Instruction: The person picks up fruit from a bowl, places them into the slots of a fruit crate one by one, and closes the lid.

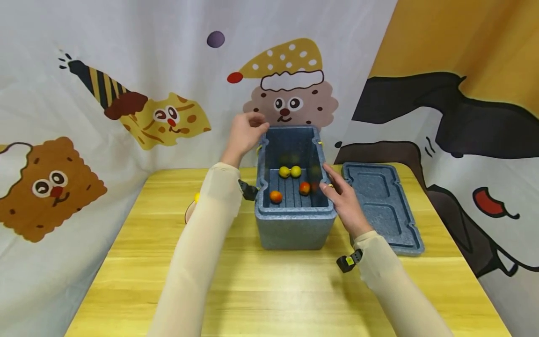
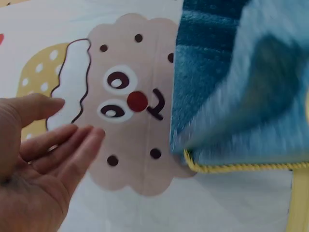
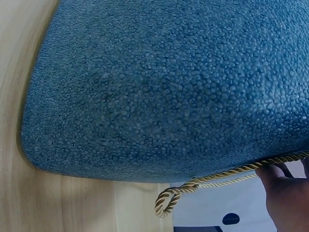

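Note:
A blue-grey foam box [image 1: 295, 231] stands upright and uncovered on the table. On its ribbed floor lie two small yellow fruits [image 1: 296, 172] side by side and two orange-red fruits [image 1: 276, 196] nearer the front. My left hand [image 1: 247, 133] is up at the box's far left corner, fingers loosely bent; the left wrist view shows this hand [image 2: 53, 154] holding nothing, apart from the wall. Along the right rim, my right hand [image 1: 343, 201] rests with fingers extended. In the right wrist view its fingertips lie at a twisted gold rope [image 3: 231, 173] along the box's side.
The matching foam lid [image 1: 381, 210] lies flat on the table, right of the box. At the left, a plate rim [image 1: 188, 213] and something yellow [image 1: 196, 197] peek out from behind my left sleeve. A cartoon-printed curtain [image 1: 168, 42] hangs behind the wooden table [image 1: 278, 290].

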### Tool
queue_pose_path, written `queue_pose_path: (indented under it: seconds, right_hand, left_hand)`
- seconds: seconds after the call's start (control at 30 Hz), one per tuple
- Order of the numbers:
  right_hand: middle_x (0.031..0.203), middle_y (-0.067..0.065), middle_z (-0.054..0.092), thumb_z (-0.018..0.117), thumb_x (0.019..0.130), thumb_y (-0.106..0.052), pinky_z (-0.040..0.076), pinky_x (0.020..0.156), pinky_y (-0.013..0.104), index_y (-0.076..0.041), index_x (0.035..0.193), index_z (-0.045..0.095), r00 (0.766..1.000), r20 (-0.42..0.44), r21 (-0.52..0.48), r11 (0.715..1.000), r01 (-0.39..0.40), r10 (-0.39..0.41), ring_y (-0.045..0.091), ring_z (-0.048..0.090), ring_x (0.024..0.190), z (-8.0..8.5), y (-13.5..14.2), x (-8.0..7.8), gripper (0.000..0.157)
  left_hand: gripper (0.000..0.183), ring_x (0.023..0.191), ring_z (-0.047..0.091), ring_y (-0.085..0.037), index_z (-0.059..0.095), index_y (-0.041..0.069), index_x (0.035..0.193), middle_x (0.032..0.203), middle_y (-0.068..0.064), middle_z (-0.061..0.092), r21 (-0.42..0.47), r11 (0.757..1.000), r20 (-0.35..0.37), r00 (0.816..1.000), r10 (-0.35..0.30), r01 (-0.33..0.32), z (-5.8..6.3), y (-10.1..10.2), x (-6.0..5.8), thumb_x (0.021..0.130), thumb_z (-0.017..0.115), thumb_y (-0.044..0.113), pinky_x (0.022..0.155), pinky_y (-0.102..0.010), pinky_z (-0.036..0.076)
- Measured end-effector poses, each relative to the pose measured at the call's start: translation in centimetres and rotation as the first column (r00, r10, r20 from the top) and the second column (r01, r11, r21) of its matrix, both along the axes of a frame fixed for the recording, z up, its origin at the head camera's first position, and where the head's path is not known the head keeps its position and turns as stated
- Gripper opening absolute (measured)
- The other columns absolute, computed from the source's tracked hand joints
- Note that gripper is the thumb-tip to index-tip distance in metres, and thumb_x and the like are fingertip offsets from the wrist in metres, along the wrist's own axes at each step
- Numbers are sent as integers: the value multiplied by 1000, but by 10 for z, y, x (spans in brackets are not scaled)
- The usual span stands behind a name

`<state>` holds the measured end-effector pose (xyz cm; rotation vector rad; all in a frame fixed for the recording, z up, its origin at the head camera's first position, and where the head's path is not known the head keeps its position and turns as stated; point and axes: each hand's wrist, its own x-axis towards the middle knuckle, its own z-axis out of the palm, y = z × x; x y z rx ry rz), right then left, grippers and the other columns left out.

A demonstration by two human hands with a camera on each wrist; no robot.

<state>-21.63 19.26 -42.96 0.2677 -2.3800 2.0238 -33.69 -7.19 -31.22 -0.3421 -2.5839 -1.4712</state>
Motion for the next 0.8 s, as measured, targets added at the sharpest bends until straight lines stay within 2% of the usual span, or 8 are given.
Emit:
queue_pose_path:
  seconds: [0.17, 0.37, 0.43, 0.67, 0.8]
  right_hand:
    - [159, -10, 22, 53, 103, -34, 20, 114, 52, -29, 154, 32, 1000, 3, -12, 1000, -4, 4, 18, 15, 146, 1, -1, 0, 56]
    - [160, -9, 21, 53, 103, -32, 19, 115, 52, -28, 155, 31, 1000, 1, -9, 1000, -8, 8, 18, 15, 146, 0, 0, 0, 57]
    - [160, -8, 21, 53, 103, -31, 19, 115, 52, -27, 155, 30, 1000, -5, -11, 1000, -7, 7, 19, 15, 146, -1, 1, -1, 57]
    - [159, -10, 21, 54, 102, -35, 21, 114, 54, -31, 155, 31, 1000, 20, -5, 1000, -6, 6, 21, 17, 146, 0, 2, 0, 57]
    - [159, -10, 22, 53, 103, -35, 19, 115, 52, -29, 155, 32, 1000, -2, -5, 1000, -8, 8, 19, 16, 146, -1, 1, 0, 57]
  left_hand:
    - [28, 103, 62, -19, 68, 3, 120, 114, -7, 66, 94, 995, -29, 999, -17, 19, -1, -21, 14, 96, 66, 18, 89, -33, 50]
    - [30, 103, 63, -19, 68, 0, 119, 113, -9, 68, 217, 975, -107, 994, -33, 56, -5, -43, 37, 94, 69, 17, 93, -34, 49]
    - [31, 103, 63, -19, 68, -1, 118, 112, -10, 68, 229, 972, -115, 993, -32, 58, -8, -49, 42, 94, 69, 17, 93, -34, 48]
    - [32, 104, 62, -18, 68, 0, 119, 115, -12, 68, 250, 968, -59, 998, -19, 33, -26, -74, 60, 94, 69, 19, 91, -29, 49]
    - [34, 106, 61, -17, 66, 0, 121, 117, -13, 67, 257, 966, -34, 999, -4, 12, -35, -89, 70, 94, 69, 20, 95, -32, 47]
